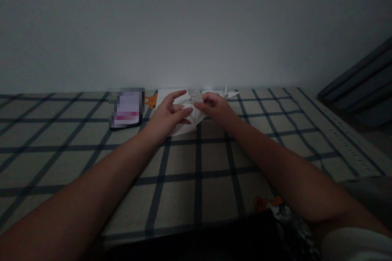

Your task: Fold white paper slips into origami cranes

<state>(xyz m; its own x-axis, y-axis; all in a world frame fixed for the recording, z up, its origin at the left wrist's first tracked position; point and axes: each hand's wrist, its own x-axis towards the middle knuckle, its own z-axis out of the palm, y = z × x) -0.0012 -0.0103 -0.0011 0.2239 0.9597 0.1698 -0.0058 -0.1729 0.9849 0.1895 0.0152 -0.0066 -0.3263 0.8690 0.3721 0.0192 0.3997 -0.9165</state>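
Note:
A small piece of folded white paper (198, 111) is held up between my two hands, low over the cloth. My left hand (172, 111) has its thumb on the paper's left side, with the index finger stretched out above it; other fingertips show below the thumb. My right hand (213, 104) pinches the upper right part of the paper between thumb and curled fingers. The dim light blurs the folds. Under and behind my left hand lie flat white sheets (167, 94). Just beyond my right hand, a pointed folded paper piece (226, 91) stands on more white paper.
A phone (127, 108) with a lit, blurred-out screen lies at the left. The checked tablecloth (183, 183) runs back to a plain wall (196, 28). Orange bear prints show on the cloth. Dark folded fabric (364, 85) hangs at the far right.

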